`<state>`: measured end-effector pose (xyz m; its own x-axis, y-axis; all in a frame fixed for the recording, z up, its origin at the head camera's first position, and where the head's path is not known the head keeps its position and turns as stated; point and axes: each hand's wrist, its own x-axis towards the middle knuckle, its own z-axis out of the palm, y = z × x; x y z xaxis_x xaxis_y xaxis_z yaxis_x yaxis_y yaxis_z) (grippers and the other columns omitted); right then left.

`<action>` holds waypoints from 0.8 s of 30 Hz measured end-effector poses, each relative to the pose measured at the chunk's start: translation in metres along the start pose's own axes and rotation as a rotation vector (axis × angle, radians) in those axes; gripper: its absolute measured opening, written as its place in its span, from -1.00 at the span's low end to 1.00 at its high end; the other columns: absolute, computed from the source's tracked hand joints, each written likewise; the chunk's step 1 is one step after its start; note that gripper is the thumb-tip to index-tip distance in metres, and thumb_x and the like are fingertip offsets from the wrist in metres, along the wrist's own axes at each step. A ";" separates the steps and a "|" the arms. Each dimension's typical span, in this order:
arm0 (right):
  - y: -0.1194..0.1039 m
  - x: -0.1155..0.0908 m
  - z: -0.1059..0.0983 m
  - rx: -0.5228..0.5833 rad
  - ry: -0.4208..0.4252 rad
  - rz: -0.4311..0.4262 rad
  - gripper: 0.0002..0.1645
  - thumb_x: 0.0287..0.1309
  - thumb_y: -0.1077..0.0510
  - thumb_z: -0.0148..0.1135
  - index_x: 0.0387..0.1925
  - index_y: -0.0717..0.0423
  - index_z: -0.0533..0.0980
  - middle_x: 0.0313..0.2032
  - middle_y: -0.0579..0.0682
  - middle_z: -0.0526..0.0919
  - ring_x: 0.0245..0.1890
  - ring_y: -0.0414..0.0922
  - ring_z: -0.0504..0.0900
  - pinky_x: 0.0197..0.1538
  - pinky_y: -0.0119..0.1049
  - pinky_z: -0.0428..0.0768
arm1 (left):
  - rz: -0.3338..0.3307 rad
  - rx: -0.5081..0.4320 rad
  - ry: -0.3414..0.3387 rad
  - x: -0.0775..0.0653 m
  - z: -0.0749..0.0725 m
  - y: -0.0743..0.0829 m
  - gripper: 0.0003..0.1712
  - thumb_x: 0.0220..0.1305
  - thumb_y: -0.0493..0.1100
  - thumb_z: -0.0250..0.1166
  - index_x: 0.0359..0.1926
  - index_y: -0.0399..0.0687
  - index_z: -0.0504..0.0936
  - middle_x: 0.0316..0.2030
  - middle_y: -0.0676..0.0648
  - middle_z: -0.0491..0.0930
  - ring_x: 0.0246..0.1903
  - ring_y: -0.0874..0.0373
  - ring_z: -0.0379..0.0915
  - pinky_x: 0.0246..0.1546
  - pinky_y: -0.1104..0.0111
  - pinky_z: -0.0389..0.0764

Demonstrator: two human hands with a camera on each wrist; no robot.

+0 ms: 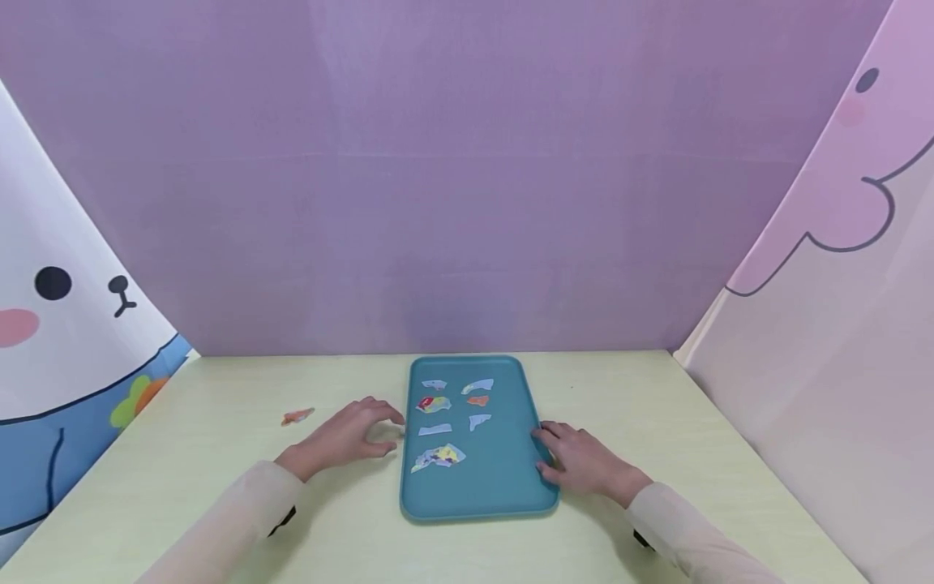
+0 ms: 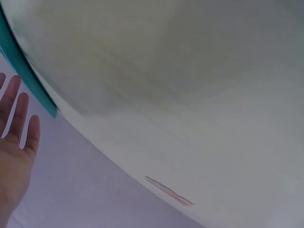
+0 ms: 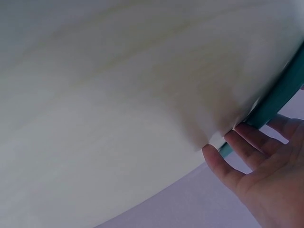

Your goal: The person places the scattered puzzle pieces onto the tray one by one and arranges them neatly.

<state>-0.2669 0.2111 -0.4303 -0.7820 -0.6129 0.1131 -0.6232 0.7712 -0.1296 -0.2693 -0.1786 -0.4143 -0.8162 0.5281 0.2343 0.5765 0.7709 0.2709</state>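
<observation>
A blue-green tray [image 1: 503, 478] lies flat on the table and bears several irregular scraps, among them a multicoloured piece [image 1: 441, 457], a red and yellow piece [image 1: 433, 404] and an orange piece [image 1: 477, 401]. My left hand [image 1: 353, 434] hovers just off the tray's left edge, thumb and fingers spread, holding nothing; its fingers look straight in the left wrist view. At the tray's right side my right hand [image 1: 584, 462] grips the rim, thumb and a fingertip over it. In the right wrist view, other fingertips [image 3: 211, 149] sit low against the tray's outer side.
An orange scrap [image 1: 297, 416] lies on the pale table [image 1: 219, 454], left of the tray. A purple cloth wall [image 1: 467, 178] rises behind the table. Printed cartoon curtains hang at the left [image 1: 80, 341] and right [image 1: 824, 365].
</observation>
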 end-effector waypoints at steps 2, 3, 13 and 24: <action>0.000 0.001 0.000 0.001 -0.007 0.005 -0.36 0.14 -0.08 0.10 0.17 0.19 0.34 0.16 0.18 0.40 0.14 0.11 0.40 0.01 0.03 0.46 | -0.024 0.003 0.011 -0.002 -0.001 -0.005 -0.63 0.01 -0.02 0.35 -0.09 0.07 0.60 -0.12 0.13 0.58 -0.06 0.16 0.41 -0.01 0.17 0.44; 0.000 0.001 0.000 0.003 -0.012 0.008 -0.36 0.14 -0.08 0.10 0.17 0.19 0.34 0.16 0.18 0.39 0.15 0.11 0.40 0.01 0.03 0.45 | -0.028 0.007 0.022 -0.003 -0.002 -0.007 -0.63 0.01 -0.03 0.35 -0.10 0.06 0.60 -0.12 0.12 0.58 -0.06 0.14 0.41 -0.02 0.16 0.44; 0.000 0.002 -0.001 0.008 -0.023 0.018 -0.35 0.11 -0.09 0.11 0.17 0.18 0.34 0.16 0.17 0.40 0.14 0.10 0.40 0.00 0.03 0.45 | -0.124 0.066 0.112 -0.018 -0.013 -0.035 -0.64 -0.01 -0.10 0.38 -0.12 -0.02 0.60 -0.16 0.07 0.60 -0.12 0.06 0.46 -0.12 0.11 0.49; 0.000 0.002 -0.001 0.006 -0.010 0.016 -0.35 0.09 -0.09 0.13 0.16 0.17 0.35 0.14 0.17 0.41 0.13 0.11 0.41 -0.01 0.03 0.46 | -0.202 0.114 0.226 -0.039 -0.027 -0.064 -0.66 -0.02 -0.14 0.37 -0.15 -0.10 0.61 -0.20 -0.03 0.63 -0.21 -0.05 0.50 -0.21 0.07 0.47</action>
<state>-0.2685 0.2098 -0.4291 -0.7921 -0.6020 0.1012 -0.6104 0.7801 -0.1375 -0.2731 -0.2581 -0.4159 -0.8771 0.2779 0.3917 0.3856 0.8937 0.2294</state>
